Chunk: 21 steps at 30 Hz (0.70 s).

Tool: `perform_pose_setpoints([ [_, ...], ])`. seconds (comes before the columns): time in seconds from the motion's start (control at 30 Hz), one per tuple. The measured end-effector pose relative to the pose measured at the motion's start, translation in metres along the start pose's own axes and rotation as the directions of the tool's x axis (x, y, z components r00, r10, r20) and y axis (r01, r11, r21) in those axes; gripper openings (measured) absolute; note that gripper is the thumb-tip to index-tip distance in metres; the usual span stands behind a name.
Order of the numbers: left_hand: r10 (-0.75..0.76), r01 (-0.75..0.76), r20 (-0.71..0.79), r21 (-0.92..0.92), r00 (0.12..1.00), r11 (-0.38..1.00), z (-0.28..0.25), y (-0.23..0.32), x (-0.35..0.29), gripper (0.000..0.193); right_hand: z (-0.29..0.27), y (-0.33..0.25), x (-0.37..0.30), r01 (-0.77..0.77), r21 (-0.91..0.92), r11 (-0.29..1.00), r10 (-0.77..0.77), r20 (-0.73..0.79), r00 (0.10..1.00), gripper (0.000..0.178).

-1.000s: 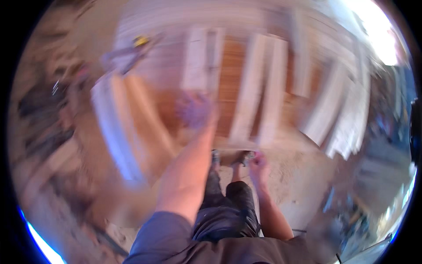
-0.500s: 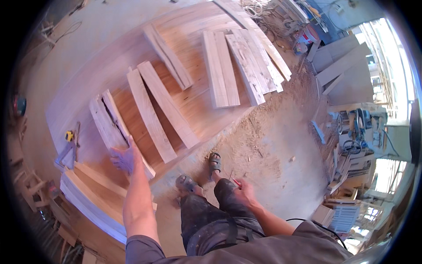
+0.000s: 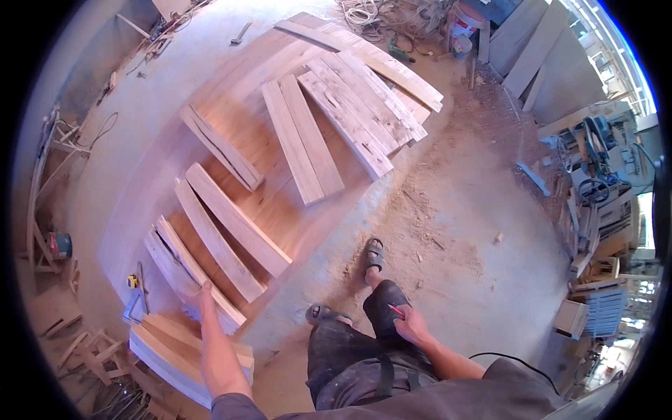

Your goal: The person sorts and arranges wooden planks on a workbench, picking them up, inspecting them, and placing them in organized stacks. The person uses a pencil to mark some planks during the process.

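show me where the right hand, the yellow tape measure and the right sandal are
Right hand (image 3: 414, 327): head view, on the back of the hand.
Yellow tape measure (image 3: 132, 281): head view, on its yellow case.
Right sandal (image 3: 374, 258): head view, on its upper straps.

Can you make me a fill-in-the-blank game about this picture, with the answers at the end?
1. The thin pencil-like thing in the right hand is coloured ____.
2. The left hand is on planks made of ____.
3. On their feet, the person wears open ____.
4. The small yellow thing lies toward the picture's ____ side.

Missing words: red; wood; sandals; left.
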<state>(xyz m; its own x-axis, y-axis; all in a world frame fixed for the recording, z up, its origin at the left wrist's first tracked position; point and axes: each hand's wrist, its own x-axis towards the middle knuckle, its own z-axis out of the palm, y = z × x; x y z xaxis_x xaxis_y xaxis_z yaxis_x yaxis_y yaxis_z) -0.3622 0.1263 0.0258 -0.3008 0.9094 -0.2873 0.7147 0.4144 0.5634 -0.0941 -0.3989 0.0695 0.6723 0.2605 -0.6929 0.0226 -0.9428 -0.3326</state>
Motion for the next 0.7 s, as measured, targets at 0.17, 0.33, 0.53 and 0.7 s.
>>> perform_pose_setpoints([
  [0.17, -0.109, 0.113, 0.031, -0.39, 0.994, 0.914, -0.033, 0.022, -0.052, 0.117, -0.048, 0.004, 0.042, -0.083, 0.113, 0.99, 0.076, 0.062, 0.995, 0.042],
  [0.33, -0.145, 0.157, 0.067, -0.574, 0.987, 0.804, -0.021, 0.095, -0.17, 0.115, -0.086, 0.014, 0.1, -0.042, 0.152, 0.987, 0.041, 0.008, 0.999, 0.039],
  [0.53, -0.066, 0.158, 0.172, -0.599, 0.983, 0.785, 0.045, 0.163, -0.253, 0.125, -0.137, 0.009, 0.155, 0.058, 0.119, 0.991, -0.053, -0.051, 0.997, 0.044],
  [0.7, 0.053, 0.1, 0.255, -0.552, 0.966, 0.828, 0.099, 0.196, -0.282, 0.128, -0.231, -0.107, 0.216, 0.313, 0.189, 0.931, -0.287, -0.155, 0.945, 0.068],
])
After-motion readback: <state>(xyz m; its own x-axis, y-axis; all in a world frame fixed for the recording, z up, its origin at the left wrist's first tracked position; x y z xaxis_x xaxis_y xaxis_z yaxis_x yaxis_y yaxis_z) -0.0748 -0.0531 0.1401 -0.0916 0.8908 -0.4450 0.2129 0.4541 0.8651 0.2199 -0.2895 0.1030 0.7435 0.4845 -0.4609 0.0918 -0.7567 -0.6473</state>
